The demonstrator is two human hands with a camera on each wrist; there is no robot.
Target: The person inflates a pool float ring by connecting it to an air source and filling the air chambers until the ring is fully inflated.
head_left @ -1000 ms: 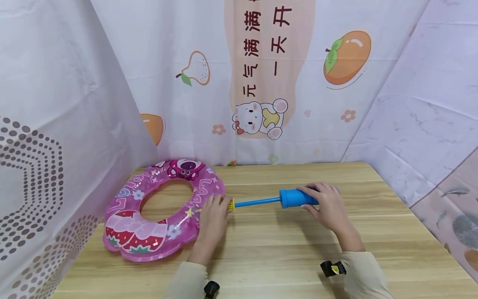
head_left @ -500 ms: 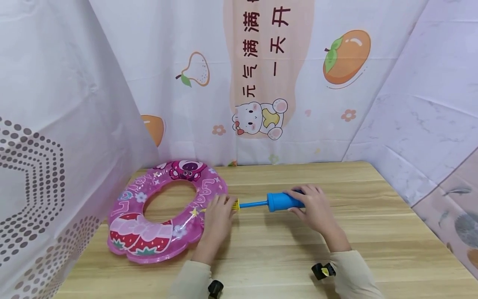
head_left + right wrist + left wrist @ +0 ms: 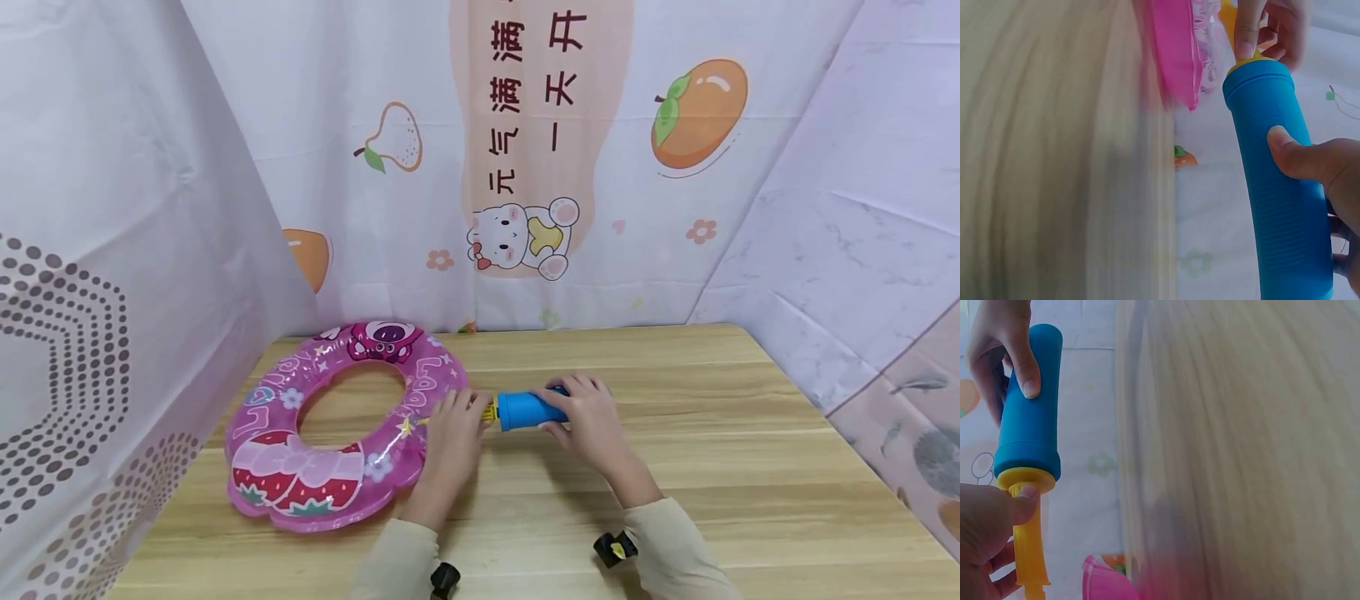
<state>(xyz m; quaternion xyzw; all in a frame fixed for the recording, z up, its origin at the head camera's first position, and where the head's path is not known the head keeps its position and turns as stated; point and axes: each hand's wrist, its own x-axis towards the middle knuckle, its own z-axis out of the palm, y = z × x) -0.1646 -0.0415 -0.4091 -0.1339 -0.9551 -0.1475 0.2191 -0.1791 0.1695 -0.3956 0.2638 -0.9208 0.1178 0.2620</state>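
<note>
A blue hand pump [image 3: 521, 411] lies across both hands, its yellow nozzle end [image 3: 1030, 537] pointing left. My left hand [image 3: 456, 429] pinches that yellow end, thumb against its flange in the left wrist view. Curled round the blue barrel, my right hand [image 3: 588, 417] has its thumb along the side [image 3: 1285, 140]. The barrel sits right up against the yellow flange, and no rod shows between them. A pink inflated swim ring [image 3: 375, 462] with strawberry and bear prints lies left of my left hand. The yellow tip reaches its edge; whether it enters a valve is hidden.
The wood-grain table [image 3: 720, 467] extends to the right and front of the hands. Printed curtains [image 3: 420, 283] hang behind it and at both sides. Black wrist-worn devices [image 3: 615, 548] are on both sleeves.
My right hand has pushed the blue barrel leftward, and the blue rod has slid inside it. My left hand and the swim ring have shifted slightly right.
</note>
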